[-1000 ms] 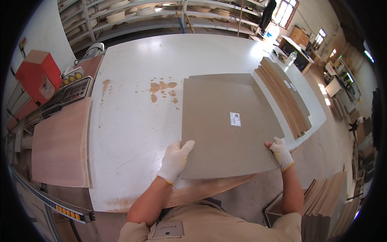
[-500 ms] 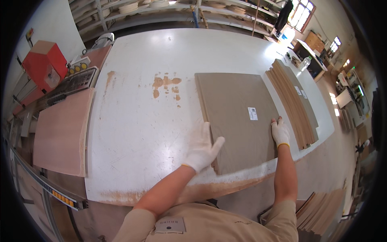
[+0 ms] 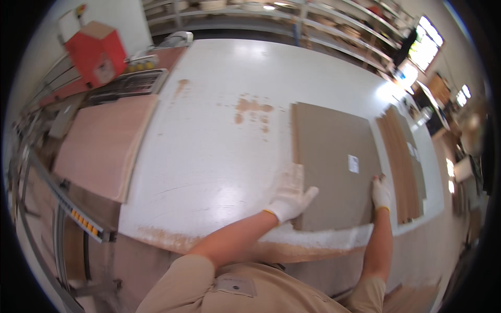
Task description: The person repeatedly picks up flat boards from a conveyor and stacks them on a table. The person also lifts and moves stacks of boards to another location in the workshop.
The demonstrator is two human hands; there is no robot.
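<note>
A stack of grey-brown flat panels (image 3: 339,182) with a small white label (image 3: 353,164) on its top face lies on the white table (image 3: 224,156), right of the middle. Beside its near left edge is my left hand (image 3: 292,195) in a white knitted glove, open, fingers stretched along the edge and thumb spread over the top panel. At the opposite edge my right hand (image 3: 381,193), gloved too with bare fingertips, rests its stretched fingers against the panels' side. Some of its fingers are hidden.
To the right stands a second stack of brown panels (image 3: 401,167), unevenly layered. A pinkish board (image 3: 107,146) lies left of the table, near a red box-shaped machine part (image 3: 96,55) and a metal rail (image 3: 68,201). Shelves (image 3: 240,13) line the back.
My view has turned, so the table and stacks appear further right and lower. Both hands remain at the stack's two sides, and the stack shows no clear shift on the table.
</note>
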